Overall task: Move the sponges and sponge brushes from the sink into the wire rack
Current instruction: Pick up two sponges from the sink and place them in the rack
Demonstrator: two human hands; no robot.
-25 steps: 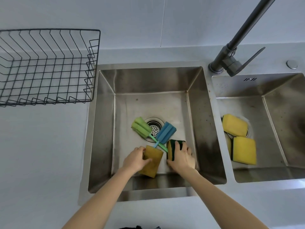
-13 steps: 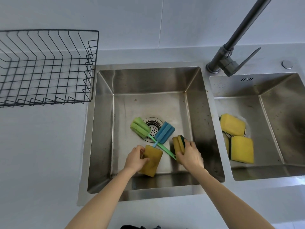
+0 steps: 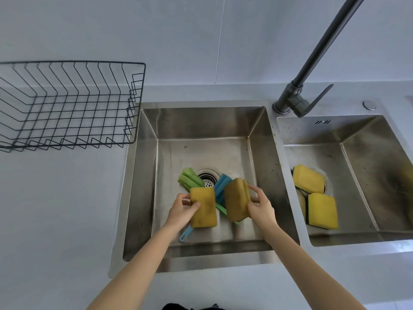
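Observation:
My left hand [image 3: 182, 210] grips a yellow sponge [image 3: 204, 209] by its left edge, held above the floor of the left sink basin [image 3: 145, 186]. My right hand [image 3: 260, 205] grips a second yellow sponge [image 3: 236, 199] with a dark scrub backing, also lifted. Under them lie a green sponge brush [image 3: 190, 180] and a blue sponge brush [image 3: 221, 186], crossed near the drain [image 3: 206, 175]; the blue handle end [image 3: 186, 234] shows below the left sponge. The black wire rack [image 3: 67, 104] stands on the counter to the left, with nothing in it.
The right basin [image 3: 366, 153] holds three yellow sponges [image 3: 309, 179] [image 3: 323, 210], one mostly hidden beneath the others. A dark faucet [image 3: 312, 61] rises between the basins, its spout leaning up to the right. White counter [image 3: 55, 209] runs between rack and sink.
Both hands have lifted their sponges off the sink floor and turned them so the yellow faces show. The blue brush's handle end is now uncovered.

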